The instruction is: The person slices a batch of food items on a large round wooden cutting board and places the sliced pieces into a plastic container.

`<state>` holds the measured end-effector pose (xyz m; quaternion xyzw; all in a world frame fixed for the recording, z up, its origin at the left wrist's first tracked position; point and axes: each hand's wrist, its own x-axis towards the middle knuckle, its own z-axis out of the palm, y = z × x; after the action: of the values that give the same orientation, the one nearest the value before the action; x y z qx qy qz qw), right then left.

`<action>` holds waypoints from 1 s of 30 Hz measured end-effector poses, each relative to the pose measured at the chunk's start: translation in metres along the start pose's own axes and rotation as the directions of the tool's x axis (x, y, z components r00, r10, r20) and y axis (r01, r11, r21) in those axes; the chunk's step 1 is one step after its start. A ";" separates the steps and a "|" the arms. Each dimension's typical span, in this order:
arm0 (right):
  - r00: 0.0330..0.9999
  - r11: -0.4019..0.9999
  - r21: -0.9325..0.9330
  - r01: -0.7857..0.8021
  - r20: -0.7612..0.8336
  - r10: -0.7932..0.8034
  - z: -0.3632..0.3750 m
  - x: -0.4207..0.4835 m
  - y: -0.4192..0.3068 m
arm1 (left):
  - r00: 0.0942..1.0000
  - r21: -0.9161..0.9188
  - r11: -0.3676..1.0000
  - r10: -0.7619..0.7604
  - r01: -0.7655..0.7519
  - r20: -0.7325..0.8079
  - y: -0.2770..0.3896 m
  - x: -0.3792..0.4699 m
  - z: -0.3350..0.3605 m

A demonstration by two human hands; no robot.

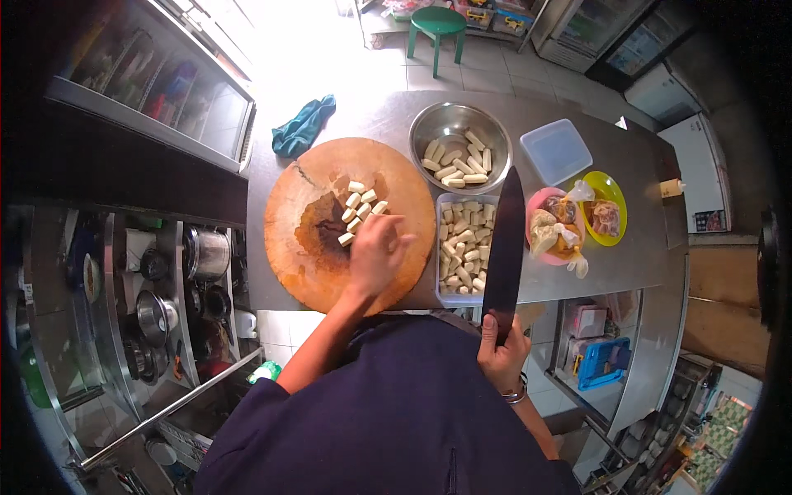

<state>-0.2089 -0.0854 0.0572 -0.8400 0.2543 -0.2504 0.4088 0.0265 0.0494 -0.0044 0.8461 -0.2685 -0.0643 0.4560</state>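
My left hand (376, 253), slightly blurred, is over a thick round wooden chopping block (291, 260). Its fingers are at a small group of short, pale, cut food pieces (352, 201); whether it grips one is hidden. In my right hand (506, 356) is a large dark-bladed knife (507, 241), held near the base of the blade with the tip pointing away from me. The blade overlaps the right side of a clear plastic tub (440, 297) full of similar pale pieces (465, 247). Beyond the tub, a stainless steel bowl (427, 127) holds longer pale sticks (461, 166).
A teal cloth (303, 129) lies at the metal table's (619, 272) far left. On the right are a lidded plastic container (557, 150), a pink plate (535, 247) with bagged food, and a yellow-green plate (619, 201) with another bag. A green stool (438, 23) stands beyond.
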 end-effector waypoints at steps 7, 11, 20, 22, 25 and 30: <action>0.997 1.000 0.004 -0.007 0.071 0.006 0.012 0.004 -0.003 | 0.987 0.285 0.958 0.019 0.027 -0.158 -0.090 -0.021 -0.044; 0.977 0.999 -0.026 0.019 0.213 -0.013 0.016 0.010 -0.006 | 0.981 0.081 0.982 -0.158 0.168 -0.116 -0.096 -0.029 -0.047; 0.903 0.991 -0.089 0.102 0.427 -0.055 0.025 0.022 -0.018 | 0.938 -0.961 0.016 -0.221 0.276 0.266 -0.019 -0.028 -0.056; 0.905 0.991 -0.081 0.103 0.421 -0.059 0.024 0.023 -0.019 | 0.939 -0.956 -0.040 -0.183 0.290 0.292 -0.010 -0.024 -0.056; 0.906 0.990 -0.080 0.115 0.418 -0.071 0.022 0.024 -0.020 | 0.941 -0.949 -0.096 -0.132 0.302 0.313 -0.004 -0.019 -0.054; 0.894 0.992 -0.103 0.076 0.447 -0.023 0.018 0.024 -0.018 | 0.937 -0.938 -0.069 -0.065 0.340 0.344 0.001 -0.018 -0.048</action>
<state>-0.1758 -0.0812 0.0674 -0.9037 0.1470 -0.0468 0.3994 0.0281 0.0938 0.0218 0.2795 -0.0526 -0.3852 0.8779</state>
